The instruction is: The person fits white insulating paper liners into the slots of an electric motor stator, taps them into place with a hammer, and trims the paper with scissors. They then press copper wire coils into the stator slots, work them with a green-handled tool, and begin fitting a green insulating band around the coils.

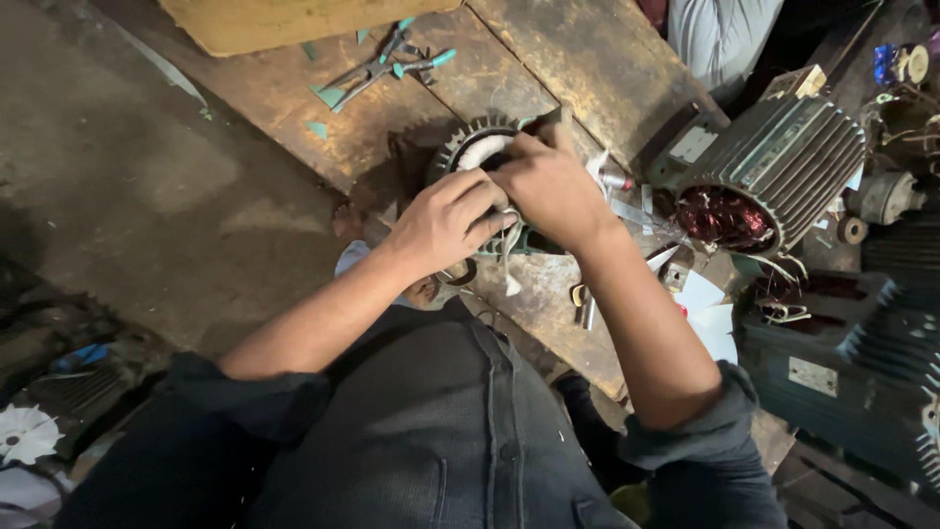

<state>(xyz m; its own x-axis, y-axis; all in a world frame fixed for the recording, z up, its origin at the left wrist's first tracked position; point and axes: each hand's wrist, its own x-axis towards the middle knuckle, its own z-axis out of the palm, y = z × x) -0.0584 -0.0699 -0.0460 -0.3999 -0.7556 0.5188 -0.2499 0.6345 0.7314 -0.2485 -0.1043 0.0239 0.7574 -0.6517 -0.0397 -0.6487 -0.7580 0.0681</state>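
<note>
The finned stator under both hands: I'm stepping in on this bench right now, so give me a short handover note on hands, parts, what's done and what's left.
Left hand: curled over the near side of the finned stator, fingers pinching pale strips at its rim.
Right hand: pressed on top of the stator's opening, covering it.
Stator sits on the wooden board. Teal-handled pliers lie further up the board. A second motor housing with copper windings lies to the right.
Done: pale insulation shows inside the stator.
Left: hidden under the hands; cannot tell how far the work has got.
</note>
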